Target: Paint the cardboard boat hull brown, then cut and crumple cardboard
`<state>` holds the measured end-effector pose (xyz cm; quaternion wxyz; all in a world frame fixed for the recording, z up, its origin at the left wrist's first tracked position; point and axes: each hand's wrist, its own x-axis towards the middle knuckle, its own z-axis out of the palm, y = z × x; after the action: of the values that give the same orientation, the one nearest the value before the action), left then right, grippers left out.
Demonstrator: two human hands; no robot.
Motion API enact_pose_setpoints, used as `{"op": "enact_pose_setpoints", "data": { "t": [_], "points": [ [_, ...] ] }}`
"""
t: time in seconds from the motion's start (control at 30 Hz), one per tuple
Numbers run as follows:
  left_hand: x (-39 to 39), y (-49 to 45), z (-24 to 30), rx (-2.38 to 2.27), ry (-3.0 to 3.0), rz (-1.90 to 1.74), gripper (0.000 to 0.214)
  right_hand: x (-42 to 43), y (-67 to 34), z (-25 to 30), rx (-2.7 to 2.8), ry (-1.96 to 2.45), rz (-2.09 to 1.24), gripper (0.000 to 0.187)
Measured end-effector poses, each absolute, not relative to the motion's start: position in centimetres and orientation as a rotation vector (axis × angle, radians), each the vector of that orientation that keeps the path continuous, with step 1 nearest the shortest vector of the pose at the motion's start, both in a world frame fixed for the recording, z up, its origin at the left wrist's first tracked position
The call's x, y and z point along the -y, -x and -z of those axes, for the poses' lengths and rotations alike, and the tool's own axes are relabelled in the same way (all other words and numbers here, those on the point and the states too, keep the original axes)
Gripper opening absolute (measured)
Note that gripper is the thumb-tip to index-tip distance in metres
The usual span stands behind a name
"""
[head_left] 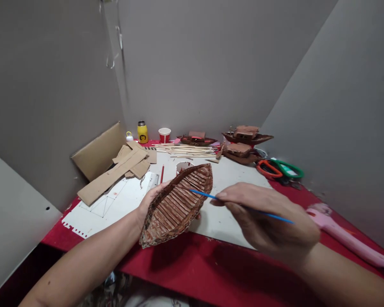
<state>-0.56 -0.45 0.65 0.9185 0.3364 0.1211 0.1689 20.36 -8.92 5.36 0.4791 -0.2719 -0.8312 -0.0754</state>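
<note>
A brown-painted model boat hull [176, 204] made of corrugated cardboard is tilted above the front of the table, its ribbed inside facing me. My left hand [152, 198] grips it from beneath and from its left side; most of those fingers are hidden behind the hull. Between thumb and fingers my right hand [269, 217] pinches a thin blue paintbrush [203, 194]. The brush's tip reaches into the hull and appears to touch its ribbed inside. Lighter streaks show among the brown paint. Partly behind the hull stands a cup [183, 166] with brown smears.
Cardboard strips [115, 175] lie at left on white paper, near a red pencil [162, 174]. Thin wooden sticks [185, 149], a yellow bottle [142, 133] and a paper cup [164, 135] are farther back. Finished-looking model boats [246, 135], scissors [288, 168] and a pink glue gun [348, 236] are at right.
</note>
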Motion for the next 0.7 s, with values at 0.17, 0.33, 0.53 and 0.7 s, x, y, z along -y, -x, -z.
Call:
{"op": "enact_pose_setpoints", "data": {
  "t": [0.17,0.33,0.53,0.7],
  "points": [
    [0.2,0.5,0.1,-0.257,-0.649,-0.475,0.034,9.3,-19.7,-5.1,2.047,0.596,0.162,0.029],
    [0.6,0.4,0.1,-0.310,-0.579,-0.499,0.036,10.5,-18.0,-5.2,2.238,0.363,-0.029,0.024],
    [0.3,0.6,-0.3,-0.275,-0.587,-0.491,0.039,9.3,-20.0,-5.4,2.164,0.530,0.151,0.025],
    [-0.2,1.0,-0.1,-0.246,-0.656,-0.396,0.051,8.5,-21.2,-5.3,1.986,0.627,0.259,0.034]
  ]
}}
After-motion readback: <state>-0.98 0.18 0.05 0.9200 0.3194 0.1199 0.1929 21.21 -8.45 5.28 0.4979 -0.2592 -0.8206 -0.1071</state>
